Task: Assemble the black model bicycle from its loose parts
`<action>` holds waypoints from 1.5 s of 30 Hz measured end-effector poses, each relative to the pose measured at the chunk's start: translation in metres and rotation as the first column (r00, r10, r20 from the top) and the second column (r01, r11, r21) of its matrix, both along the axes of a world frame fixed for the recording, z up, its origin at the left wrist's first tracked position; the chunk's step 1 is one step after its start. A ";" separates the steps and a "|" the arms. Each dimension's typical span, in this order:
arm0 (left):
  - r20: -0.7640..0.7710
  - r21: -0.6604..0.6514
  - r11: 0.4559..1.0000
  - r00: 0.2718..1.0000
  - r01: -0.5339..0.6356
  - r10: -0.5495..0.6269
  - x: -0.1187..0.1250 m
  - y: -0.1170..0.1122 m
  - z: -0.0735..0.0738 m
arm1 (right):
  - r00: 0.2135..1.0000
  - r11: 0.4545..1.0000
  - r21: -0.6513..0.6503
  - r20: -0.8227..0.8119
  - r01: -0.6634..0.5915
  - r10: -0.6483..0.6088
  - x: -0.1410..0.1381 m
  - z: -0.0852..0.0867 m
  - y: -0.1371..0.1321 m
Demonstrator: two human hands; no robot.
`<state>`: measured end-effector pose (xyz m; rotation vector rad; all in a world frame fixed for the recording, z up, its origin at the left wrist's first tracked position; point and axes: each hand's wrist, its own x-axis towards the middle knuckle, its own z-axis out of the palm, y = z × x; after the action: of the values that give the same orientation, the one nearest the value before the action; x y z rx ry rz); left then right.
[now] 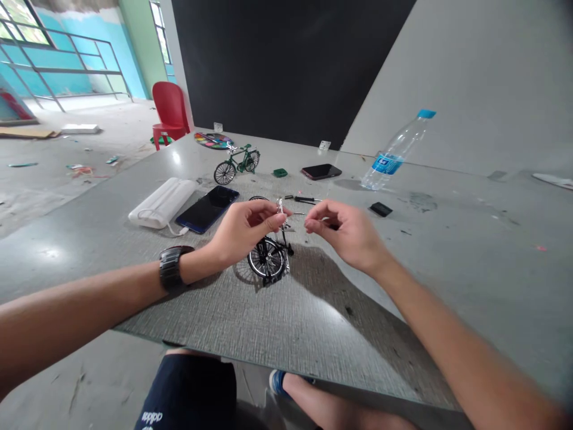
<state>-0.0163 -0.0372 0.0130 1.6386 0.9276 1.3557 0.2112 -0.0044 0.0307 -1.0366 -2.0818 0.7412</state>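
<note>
My left hand (245, 230) pinches a small silver metal part (280, 207) above a black model bicycle (270, 255) that stands on a grey mat (286, 316). A dark watch (172, 268) is on that wrist. My right hand (344, 230) is closed in a pinch just right of the part; what its fingertips hold is too small to name. The two hands are a few centimetres apart, over the bicycle's front end.
Behind the hands lie a small screwdriver (304, 199), a dark phone (207, 208) cabled to a white power bank (162, 202), a green model bicycle (237, 164), another phone (321, 171) and a plastic water bottle (396, 151). A red chair (170, 113) stands beyond the table.
</note>
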 end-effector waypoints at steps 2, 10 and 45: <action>-0.007 0.001 1.000 1.000 -0.005 0.005 0.000 -0.001 0.000 | 0.992 0.999 -0.021 -0.122 -0.039 0.036 -0.005 0.004 -0.006; -0.014 0.010 1.000 1.000 -0.001 0.001 0.000 -0.002 0.001 | 0.985 0.995 -0.052 -0.152 -0.087 0.078 -0.012 0.007 -0.015; 0.017 -0.028 1.000 1.000 0.012 -0.011 0.000 -0.003 0.004 | 0.979 0.994 -0.065 -0.193 -0.084 0.070 -0.018 0.006 -0.022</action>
<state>-0.0167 -0.0399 0.0174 1.6065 0.9220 1.3409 0.1932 -0.0259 0.0372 -0.8904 -1.9509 0.9246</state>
